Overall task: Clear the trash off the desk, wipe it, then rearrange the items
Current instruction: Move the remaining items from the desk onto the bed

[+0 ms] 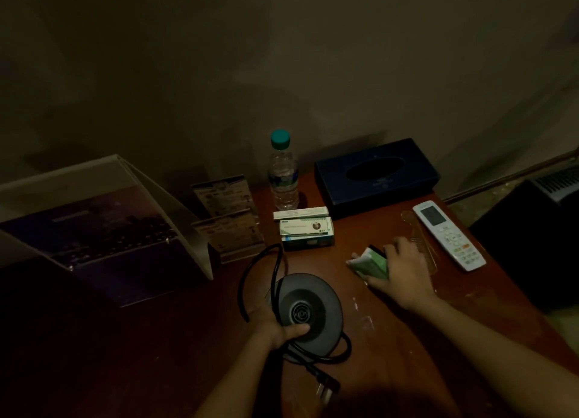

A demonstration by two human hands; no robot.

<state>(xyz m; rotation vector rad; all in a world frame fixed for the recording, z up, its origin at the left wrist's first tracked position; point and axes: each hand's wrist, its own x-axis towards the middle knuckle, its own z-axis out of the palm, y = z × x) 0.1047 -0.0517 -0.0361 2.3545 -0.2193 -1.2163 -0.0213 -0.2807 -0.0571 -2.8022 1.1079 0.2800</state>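
Observation:
My left hand grips the near rim of a round dark kettle base, thumb on top, lifting it a little above the brown wooden desk. Its black cord loops to the left and the plug hangs near the front. My right hand holds a green and white cloth or packet pressed on the desk, right of centre. Wet streaks show on the desk between my hands.
At the back stand a water bottle, a dark tissue box, stacked small boxes and acrylic card stands. A white remote and a clear comb lie right. A large tent sign fills the left.

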